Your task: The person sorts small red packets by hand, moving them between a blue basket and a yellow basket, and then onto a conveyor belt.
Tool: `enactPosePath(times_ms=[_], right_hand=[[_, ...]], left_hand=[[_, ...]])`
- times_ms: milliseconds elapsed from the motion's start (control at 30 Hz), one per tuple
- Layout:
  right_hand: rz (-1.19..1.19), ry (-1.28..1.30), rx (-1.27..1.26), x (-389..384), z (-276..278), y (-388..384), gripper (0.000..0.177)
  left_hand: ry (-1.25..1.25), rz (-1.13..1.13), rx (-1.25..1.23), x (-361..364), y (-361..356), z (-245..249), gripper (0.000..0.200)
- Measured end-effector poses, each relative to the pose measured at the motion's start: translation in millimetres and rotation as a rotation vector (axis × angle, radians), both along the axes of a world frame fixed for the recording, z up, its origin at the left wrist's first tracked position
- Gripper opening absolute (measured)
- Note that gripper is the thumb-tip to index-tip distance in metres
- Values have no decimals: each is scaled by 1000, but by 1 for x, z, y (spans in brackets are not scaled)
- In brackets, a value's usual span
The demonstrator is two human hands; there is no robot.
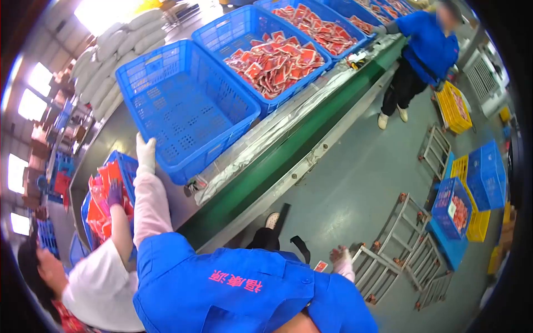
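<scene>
My left hand (146, 154), in a white glove, grips the near left corner of a blue plastic crate (208, 141). That crate is bare inside, with a perforated bottom, and stands on the metal table (180, 202) beside the green conveyor belt (288, 147). Low on the right, away from the belt, my right hand (340, 257) hangs with its fingers apart and nothing in them. A small red packet (321, 266) shows just left of it.
Another blue crate (244, 41) holds many red packets (280, 64); more filled crates line up behind. At left, a co-worker's gloved hand (115, 192) rests on red packaging (99, 202). Another person (425, 44) stands across the belt. Metal frames (383, 266) lie on the floor at right.
</scene>
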State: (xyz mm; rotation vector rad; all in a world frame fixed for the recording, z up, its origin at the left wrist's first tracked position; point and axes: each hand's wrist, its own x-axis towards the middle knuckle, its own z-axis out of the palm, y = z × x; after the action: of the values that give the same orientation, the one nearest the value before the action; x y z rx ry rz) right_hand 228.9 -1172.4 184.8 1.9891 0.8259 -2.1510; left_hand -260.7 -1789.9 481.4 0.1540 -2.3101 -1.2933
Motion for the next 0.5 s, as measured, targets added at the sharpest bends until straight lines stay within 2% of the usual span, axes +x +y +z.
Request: enactPosePath(times_ms=[67,100,133,200,233,267,333,367,400,467,500], right_hand=[[107,67,-1,7,36,-20,43],[116,135,-37,14,51,-25,44],[113,145,-46,28,67,-23,44],[300,246,44,49,88,-19,46],[285,258,55,57,88,-16,46],[221,213,76,80,85,-11,44],[172,151,92,122,72,0,43],[189,53,105,131,58,10,41],[202,-44,116,139,48,20,40],[247,-24,174,140,37,41,35],[210,-30,193,138,28,46,33]], left_hand=[[15,-95,228,3,-8,-13,48],[-31,-46,106,8,-2,-7,51],[-22,-48,96,19,-4,-6,51],[17,-29,271,18,-5,-21,54],[75,-112,328,11,-14,-31,57],[-2,-73,366,15,2,-13,57],[-33,-53,165,2,-6,-5,57],[-45,33,-89,-9,-15,-9,58],[-46,38,-86,-4,-2,-8,58],[-36,772,-1238,-4,71,13,63],[109,480,-1351,11,120,40,65]])
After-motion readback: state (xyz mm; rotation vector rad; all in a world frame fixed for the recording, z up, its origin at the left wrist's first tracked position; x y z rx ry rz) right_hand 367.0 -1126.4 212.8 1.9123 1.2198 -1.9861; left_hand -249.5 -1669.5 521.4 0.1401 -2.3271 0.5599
